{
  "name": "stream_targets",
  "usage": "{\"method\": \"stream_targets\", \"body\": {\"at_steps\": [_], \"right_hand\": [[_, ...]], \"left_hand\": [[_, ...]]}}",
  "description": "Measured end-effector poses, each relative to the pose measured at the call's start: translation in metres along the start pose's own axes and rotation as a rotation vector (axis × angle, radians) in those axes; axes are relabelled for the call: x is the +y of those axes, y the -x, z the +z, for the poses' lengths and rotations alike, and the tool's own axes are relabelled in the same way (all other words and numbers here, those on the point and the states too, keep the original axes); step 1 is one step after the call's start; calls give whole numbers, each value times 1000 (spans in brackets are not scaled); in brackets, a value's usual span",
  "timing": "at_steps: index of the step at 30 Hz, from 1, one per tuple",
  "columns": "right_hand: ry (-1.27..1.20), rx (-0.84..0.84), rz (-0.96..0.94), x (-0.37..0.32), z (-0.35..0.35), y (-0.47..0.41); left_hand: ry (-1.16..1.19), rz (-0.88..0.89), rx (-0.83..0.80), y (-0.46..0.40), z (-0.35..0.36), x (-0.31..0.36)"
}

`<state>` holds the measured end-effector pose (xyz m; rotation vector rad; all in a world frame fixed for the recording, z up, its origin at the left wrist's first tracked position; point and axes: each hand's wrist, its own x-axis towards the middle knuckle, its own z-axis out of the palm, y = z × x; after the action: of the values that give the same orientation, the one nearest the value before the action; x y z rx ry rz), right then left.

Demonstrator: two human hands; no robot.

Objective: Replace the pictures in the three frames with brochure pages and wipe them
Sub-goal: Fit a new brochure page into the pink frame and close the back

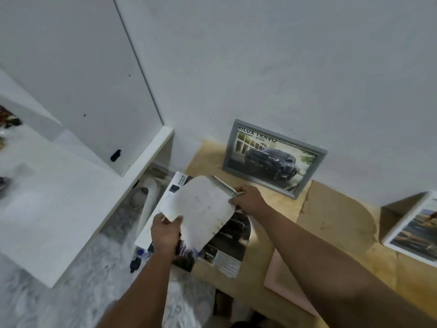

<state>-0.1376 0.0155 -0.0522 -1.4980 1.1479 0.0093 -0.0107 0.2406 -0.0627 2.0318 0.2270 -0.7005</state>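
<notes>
Left hand [165, 233] and right hand [248, 200] each pinch the white sheet [198, 207], seemingly over brochure pages [227, 245].

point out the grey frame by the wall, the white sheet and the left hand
grey frame [274, 159]: head view, on the car picture inside
white sheet [201, 207]: head view, its blank middle
left hand [165, 233]: head view, back of hand

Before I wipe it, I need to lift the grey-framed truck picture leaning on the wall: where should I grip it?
Probably take the grey-framed truck picture by its top rim, coming from above. It leans back against the white wall, bottom edge on the wooden surface, so the top edge and front are open.
</notes>
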Motion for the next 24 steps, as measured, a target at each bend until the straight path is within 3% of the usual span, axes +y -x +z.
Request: {"method": "stream_targets", "body": {"at_steps": [5,10,13,16,19,24], "right_hand": [[185,-46,-38,3,65,-28],[438,67,-99,12,65,-20],[710,124,-81,29,44,-5],[931,61,-52,50,36,10],[989,54,-23,66,36,14],[940,120,-23,70,30,11]], "left_hand": [[-212,76,112,-20,-32,-34],[-579,25,144,-29,-40,-59],[-831,213,245,-19,-32,-58],[-1034,506,52,-28,-22,-66],[-1230,639,-177,-41,-13,-78],[-1273,626,-134,-36,-4,-81]]}}
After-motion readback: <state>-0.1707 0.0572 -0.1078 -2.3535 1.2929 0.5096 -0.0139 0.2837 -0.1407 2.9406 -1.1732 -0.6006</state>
